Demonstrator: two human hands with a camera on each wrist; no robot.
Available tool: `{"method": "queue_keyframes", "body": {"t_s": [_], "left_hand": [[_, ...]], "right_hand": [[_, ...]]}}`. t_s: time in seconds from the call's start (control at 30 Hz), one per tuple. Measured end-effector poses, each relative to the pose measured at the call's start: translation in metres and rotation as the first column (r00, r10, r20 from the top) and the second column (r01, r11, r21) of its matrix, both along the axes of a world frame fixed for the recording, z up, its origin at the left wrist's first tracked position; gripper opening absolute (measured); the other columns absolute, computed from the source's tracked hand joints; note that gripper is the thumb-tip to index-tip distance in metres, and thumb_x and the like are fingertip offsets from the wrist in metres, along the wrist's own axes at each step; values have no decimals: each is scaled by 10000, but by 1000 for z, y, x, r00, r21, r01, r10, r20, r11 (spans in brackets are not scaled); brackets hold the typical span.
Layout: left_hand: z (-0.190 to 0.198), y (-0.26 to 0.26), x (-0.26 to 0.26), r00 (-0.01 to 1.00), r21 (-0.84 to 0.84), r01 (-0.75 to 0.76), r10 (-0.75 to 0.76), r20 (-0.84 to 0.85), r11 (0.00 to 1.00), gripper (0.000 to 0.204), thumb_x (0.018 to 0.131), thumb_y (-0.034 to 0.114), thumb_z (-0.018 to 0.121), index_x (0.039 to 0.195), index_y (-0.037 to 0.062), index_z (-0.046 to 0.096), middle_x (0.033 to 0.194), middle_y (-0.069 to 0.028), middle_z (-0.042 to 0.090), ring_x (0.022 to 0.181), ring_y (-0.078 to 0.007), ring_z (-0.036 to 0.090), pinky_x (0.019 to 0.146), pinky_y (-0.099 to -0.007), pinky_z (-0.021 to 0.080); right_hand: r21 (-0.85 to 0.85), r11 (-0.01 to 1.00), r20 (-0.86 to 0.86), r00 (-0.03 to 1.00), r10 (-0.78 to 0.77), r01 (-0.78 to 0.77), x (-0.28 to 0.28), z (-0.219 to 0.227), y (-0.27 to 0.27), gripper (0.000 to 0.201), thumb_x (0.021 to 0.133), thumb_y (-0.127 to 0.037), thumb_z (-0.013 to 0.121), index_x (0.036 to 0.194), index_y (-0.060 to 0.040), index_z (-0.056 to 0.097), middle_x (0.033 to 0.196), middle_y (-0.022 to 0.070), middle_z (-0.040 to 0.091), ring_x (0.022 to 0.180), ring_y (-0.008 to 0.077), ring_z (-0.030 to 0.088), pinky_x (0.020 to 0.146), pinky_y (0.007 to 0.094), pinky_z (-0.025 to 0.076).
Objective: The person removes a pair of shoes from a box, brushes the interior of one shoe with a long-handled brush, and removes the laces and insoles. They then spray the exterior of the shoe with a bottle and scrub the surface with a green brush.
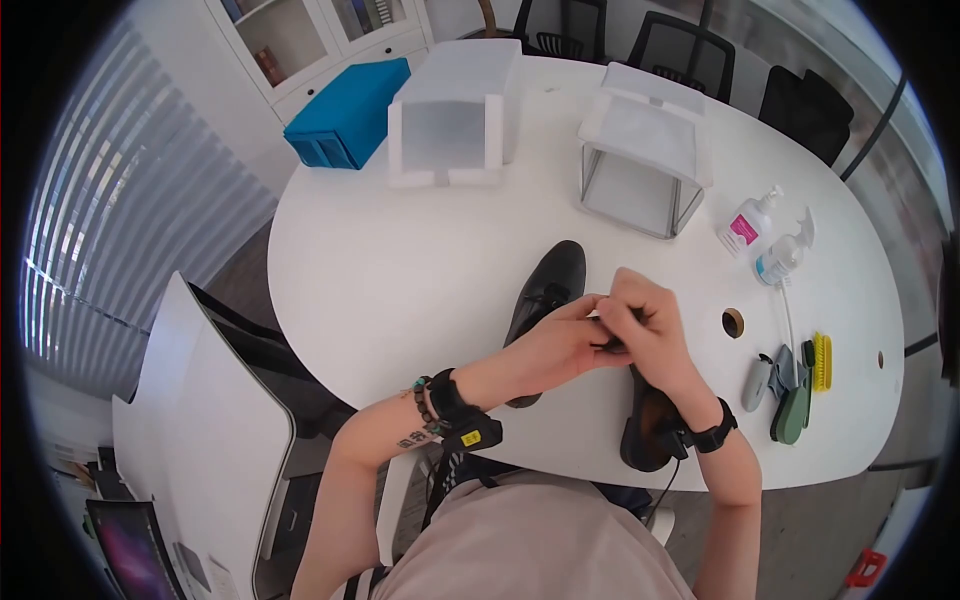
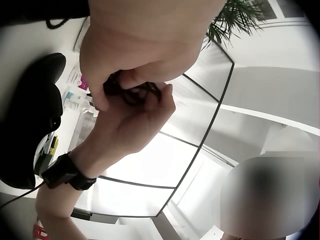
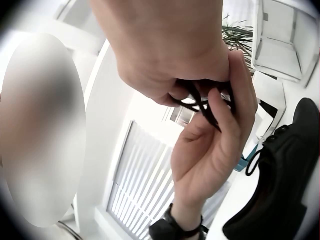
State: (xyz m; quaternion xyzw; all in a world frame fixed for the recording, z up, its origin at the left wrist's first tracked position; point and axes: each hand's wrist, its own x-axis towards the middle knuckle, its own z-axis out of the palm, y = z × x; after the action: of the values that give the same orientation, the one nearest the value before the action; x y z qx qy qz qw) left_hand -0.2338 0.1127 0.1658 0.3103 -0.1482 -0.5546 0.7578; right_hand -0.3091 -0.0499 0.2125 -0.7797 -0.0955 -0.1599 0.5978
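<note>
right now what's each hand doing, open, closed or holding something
Left hand: closed, holding black cord.
Right hand: closed, also holding black cord.

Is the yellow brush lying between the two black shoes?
No, the yellow brush lies to the right of the left black shoe and the right black shoe.
</note>
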Motion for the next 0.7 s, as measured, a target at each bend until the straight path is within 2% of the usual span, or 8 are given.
{"method": "queue_keyframes", "body": {"t_s": [0.07, 0.13, 0.17, 0.3, 0.37, 0.47, 0.53, 0.7], "left_hand": [[3, 12, 4, 1000, -25, -10, 10, 20, 1000, 401, 1054, -20, 542, 1449, 46, 530, 1302, -85, 592, 1340, -202, 597, 1153, -447, 527], [5, 23, 14, 989, 89, -73, 61, 136, 993, 494, 1013, 2, 542, 1504, 61, 544, 1416, -66, 600, 1335, -189, 589, 1178, -415, 469], [-2, 27, 26, 996, -34, 26, -23, 91, 999, 554, 942, -25, 548, 1490, 54, 552, 1371, -56, 607, 1275, -186, 600, 1141, -382, 469], [-11, 41, 33, 999, 8, -11, 10, 30, 1000, 527, 911, -15, 538, 1434, 40, 555, 1315, -74, 595, 1209, -194, 610, 1067, -414, 508], [-3, 47, 34, 991, 24, -113, 114, -69, 993, 402, 944, -7, 554, 1340, 43, 603, 1253, -79, 635, 1151, -200, 637, 1021, -402, 525], [-25, 54, 62, 981, 63, -141, 148, -127, 988, 254, 996, 10, 575, 1240, 45, 640, 1189, -76, 669, 1138, -204, 668, 1033, -355, 525], [-27, 53, 86, 978, 106, -200, 205, -39, 974, 161, 1028, 39, 597, 1180, 38, 649, 1109, -75, 688, 1022, -205, 688, 958, -324, 541], [-39, 28, 169, 826, 148, -474, 380, 417, 868, 202, 1027, 55, 623, 1221, 26, 668, 1098, -53, 695, 941, -155, 651, 868, -330, 532]], "right_hand": [[-155, 988, -42, 999, -2, -5, 1, 6, 10, 229, 1039, -86, 646, 834, 15, 629, 820, 80, 543, 738, 183, 506, 709, 353, 388], [-583, 800, 164, 985, -54, 141, 6, 4, 17, 102, 1024, -44, 631, 924, -27, 622, 849, 109, 581, 802, 285, 574, 827, 411, 411], [-579, 815, 51, 999, -7, 36, 6, 5, 16, 93, 1004, -6, 632, 1058, -65, 584, 924, 130, 600, 906, 358, 599, 928, 450, 396], [-390, 920, -70, 997, -7, -21, 10, -9, 25, 204, 972, 22, 663, 1114, -55, 538, 1091, 166, 592, 988, 369, 577, 934, 477, 420], [-450, 887, 14, 992, 124, -105, 16, -15, 19, 342, 945, 11, 729, 1213, -42, 524, 1258, 194, 539, 1115, 386, 550, 990, 507, 444], [-463, 887, 125, 990, 58, 6, 17, 2, 19, 454, 917, -28, 790, 1291, -24, 531, 1312, 201, 509, 1192, 410, 521, 1044, 494, 466], [-472, 881, 124, 991, 44, 20, 17, 5, 6, 540, 903, -62, 821, 1363, -30, 539, 1301, 185, 530, 1230, 405, 527, 1068, 450, 474], [-586, 810, -135, 990, -46, -42, 4, 0, -20, 338, 935, -88, 788, 1232, -40, 633, 1206, 156, 609, 1194, 376, 590, 1029, 457, 505]]}}
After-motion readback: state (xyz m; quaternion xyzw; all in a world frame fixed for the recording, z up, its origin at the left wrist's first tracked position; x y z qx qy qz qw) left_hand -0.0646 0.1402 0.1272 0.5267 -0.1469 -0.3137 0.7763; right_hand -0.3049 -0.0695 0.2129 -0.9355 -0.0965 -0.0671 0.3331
